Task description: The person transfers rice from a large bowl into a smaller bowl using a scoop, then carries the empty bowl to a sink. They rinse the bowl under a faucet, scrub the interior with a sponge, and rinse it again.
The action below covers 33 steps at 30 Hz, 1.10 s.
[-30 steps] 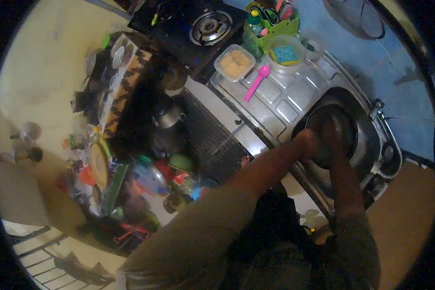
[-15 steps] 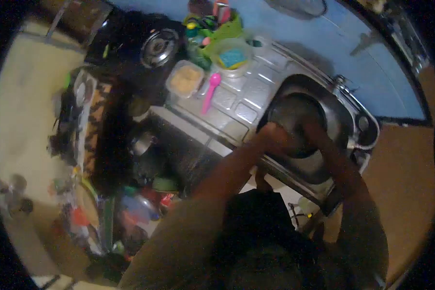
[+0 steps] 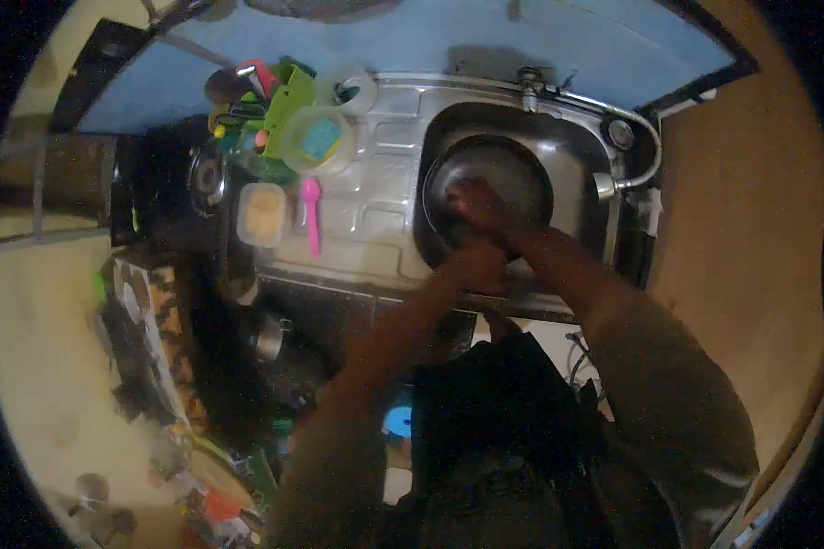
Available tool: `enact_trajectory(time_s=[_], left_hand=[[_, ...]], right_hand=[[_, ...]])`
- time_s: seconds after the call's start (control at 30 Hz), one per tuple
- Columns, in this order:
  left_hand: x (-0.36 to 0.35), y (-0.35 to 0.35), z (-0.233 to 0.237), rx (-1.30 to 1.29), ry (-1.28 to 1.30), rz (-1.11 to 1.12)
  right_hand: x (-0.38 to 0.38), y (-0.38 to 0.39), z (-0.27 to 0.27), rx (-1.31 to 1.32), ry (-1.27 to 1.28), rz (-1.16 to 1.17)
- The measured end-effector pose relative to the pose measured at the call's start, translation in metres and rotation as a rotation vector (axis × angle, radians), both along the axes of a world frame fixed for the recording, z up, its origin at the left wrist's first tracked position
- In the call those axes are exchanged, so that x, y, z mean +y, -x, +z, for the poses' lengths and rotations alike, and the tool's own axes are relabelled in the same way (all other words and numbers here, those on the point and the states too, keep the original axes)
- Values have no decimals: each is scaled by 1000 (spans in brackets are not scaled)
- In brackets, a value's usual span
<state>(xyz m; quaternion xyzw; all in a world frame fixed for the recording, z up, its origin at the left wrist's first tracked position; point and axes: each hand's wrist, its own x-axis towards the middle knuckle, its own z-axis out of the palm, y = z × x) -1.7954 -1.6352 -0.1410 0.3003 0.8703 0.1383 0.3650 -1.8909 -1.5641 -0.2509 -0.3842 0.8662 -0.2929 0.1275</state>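
Observation:
A dark round pan (image 3: 520, 174) sits in the steel sink (image 3: 572, 137). My left hand (image 3: 478, 265) is at the pan's near edge, its fingers closed and dim; what they grip is partly hidden, but it appears to be the pan's rim. Inside the pan, over its left part, lies my right hand (image 3: 481, 203), crossing above the left one. Its fingers are blurred and dark, and anything under them cannot be made out.
On the drainboard (image 3: 389, 197) are a pink spoon (image 3: 312, 215), a tub with yellowish contents (image 3: 264, 216) and a bowl with a blue sponge (image 3: 320, 139). A green caddy (image 3: 290, 96) stands behind. The faucet (image 3: 530, 91) and its curved spout (image 3: 655, 151) rise at the sink.
The camera view has turned, so the sink looks level. My right hand has moved from the pan's right side to its left part, across the left hand.

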Motion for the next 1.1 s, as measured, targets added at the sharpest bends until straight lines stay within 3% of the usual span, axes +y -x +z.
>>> enact_trajectory(time_s=[0.03, 0.1, 0.13, 0.2, 0.33, 0.4, 0.43, 0.5, 0.53, 0.6, 0.7, 0.8, 0.9, 0.93, 1.0, 1.1], left_hand=[[6, -4, -2, -2, 2, -17], [13, -10, -5, 56, -30, 182], [14, -9, 6, 50, -33, 166], [11, -10, 26, 179, 8, 378], [0, -13, 19, 242, 123, 381], [-11, -10, 17, 215, 125, 244], [-14, -7, 19, 219, 121, 240], [-22, 0, 24, 138, 225, 191], [-29, -1, 13, 142, 222, 192], [-45, -6, -21, 471, 26, 261], [-49, 0, -5, 522, -3, 146], [-54, -2, -27, 566, 81, 83], [-65, -2, -39, 686, -99, 62], [-66, -2, -33, 691, -90, 71], [-61, -2, -17, 542, 22, 47], [-56, -1, -10, 624, 34, 81]], right_hand=[[4, 6, 18, -2, -3, 36], [13, 24, 33, 69, -145, 56], [17, 29, 26, 95, -220, 44], [23, 42, 15, 148, -382, 25], [33, 49, 2, 206, -542, 26], [44, 44, -3, 85, -406, -301], [54, 41, -16, 89, -409, -307], [71, 37, -43, 437, -939, 260], [75, 32, -48, 373, -966, 293], [73, 11, -43, 106, -872, 255], [54, -19, -8, -354, -692, 212], [31, -33, 58, -640, -579, 168], [36, -36, 83, -548, -622, 55], [52, -26, 57, -540, -620, 66], [88, 0, -18, -204, -704, 527], [59, -10, 20, -183, -745, 523]])
